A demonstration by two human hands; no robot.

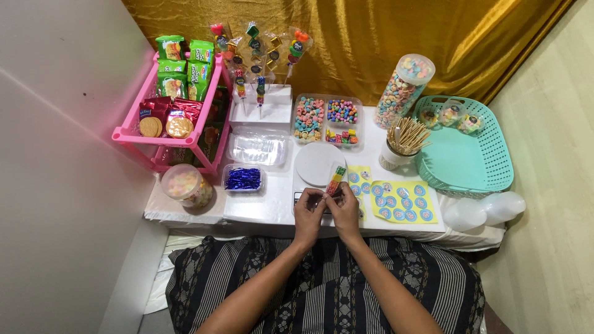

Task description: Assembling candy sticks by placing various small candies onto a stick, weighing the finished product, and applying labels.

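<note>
Gold curtain [383, 37] hangs behind a white table [266, 207] crowded with a pink rack [133, 136] and a teal plastic basket [464, 162]. Near its front edge, left hand [308, 213] and right hand [344, 210] are pressed together, pinching the lower end of a slim, clear-wrapped candy skewer [336, 179] of bright blocks, which slants up over a round white scale [317, 162].

arms: bare, no sleeves | lap: black garment, white stripes, patterned bands

Both forearms angled inward, left hand [309, 210] and right hand [344, 208] side by side, fingers pinched together.
</note>
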